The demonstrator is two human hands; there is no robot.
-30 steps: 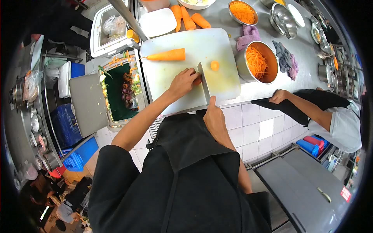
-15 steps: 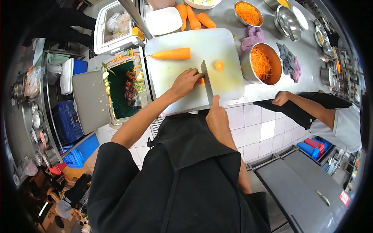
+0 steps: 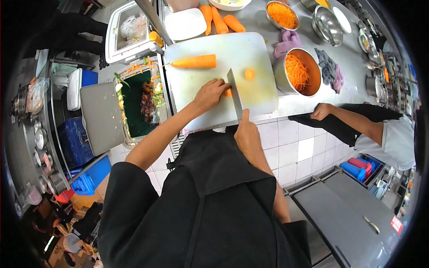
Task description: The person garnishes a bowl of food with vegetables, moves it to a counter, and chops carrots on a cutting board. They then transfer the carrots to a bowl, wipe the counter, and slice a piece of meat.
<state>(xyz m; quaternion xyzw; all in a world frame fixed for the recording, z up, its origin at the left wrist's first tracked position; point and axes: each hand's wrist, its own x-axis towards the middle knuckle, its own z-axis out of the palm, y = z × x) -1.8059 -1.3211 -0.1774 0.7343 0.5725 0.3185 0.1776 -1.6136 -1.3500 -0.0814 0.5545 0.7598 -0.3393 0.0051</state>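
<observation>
My right hand is wrapped round the handle of a broad knife, whose blade stands on the white cutting board. Against the blade's left side, my left hand presses a piece of carrot to the board, its fingers bent over it and covering most of it. A round carrot slice lies flat to the right of the blade. Behind my left hand rests a larger length of carrot, cut straight at its right end and tapering to the left.
Right of the board stands a metal pot of carrot shreds, beside purple and grey cloths. Whole carrots and a bowl of shreds sit behind. A scrap bin is at left. Another person's hand is at right.
The whole view has shifted slightly. Both hands, the knife and the carrot pieces keep nearly the same places on the board.
</observation>
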